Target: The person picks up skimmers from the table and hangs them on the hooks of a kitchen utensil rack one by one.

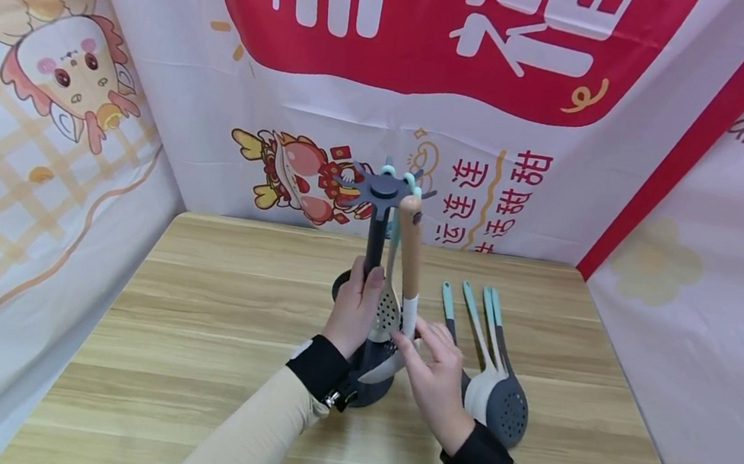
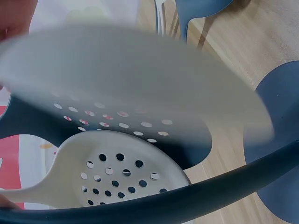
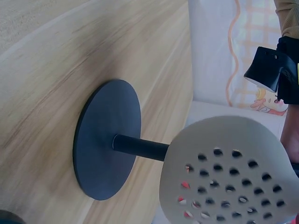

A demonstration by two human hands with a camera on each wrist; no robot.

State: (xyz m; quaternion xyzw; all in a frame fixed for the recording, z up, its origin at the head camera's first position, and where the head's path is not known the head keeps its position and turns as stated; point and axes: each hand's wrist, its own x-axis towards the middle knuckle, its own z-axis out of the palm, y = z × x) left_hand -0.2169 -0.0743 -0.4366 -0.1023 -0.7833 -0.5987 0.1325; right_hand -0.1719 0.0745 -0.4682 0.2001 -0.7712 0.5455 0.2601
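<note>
My left hand (image 1: 351, 310) grips the pole of a dark utensil stand (image 1: 384, 190), just below its hooked round top. A turner with a wooden handle (image 1: 411, 252) and a pale blade hangs upright at the front of the stand. Thumb and fingers of my right hand (image 1: 442, 370) pinch its white neck. Behind it hangs a pale slotted skimmer (image 1: 388, 312) with a teal handle. In the left wrist view the pale blade (image 2: 140, 79) is blurred and covers part of a dark perforated utensil (image 2: 187, 151). The right wrist view shows the stand's round base (image 3: 107, 140) on the table.
Several utensils with teal handles lie on the wooden table (image 1: 208, 336) right of the stand, among them a dark slotted skimmer (image 1: 509, 410) and a pale-headed utensil (image 1: 479, 392). Printed cloth (image 1: 359, 100) hangs behind the table and along both sides.
</note>
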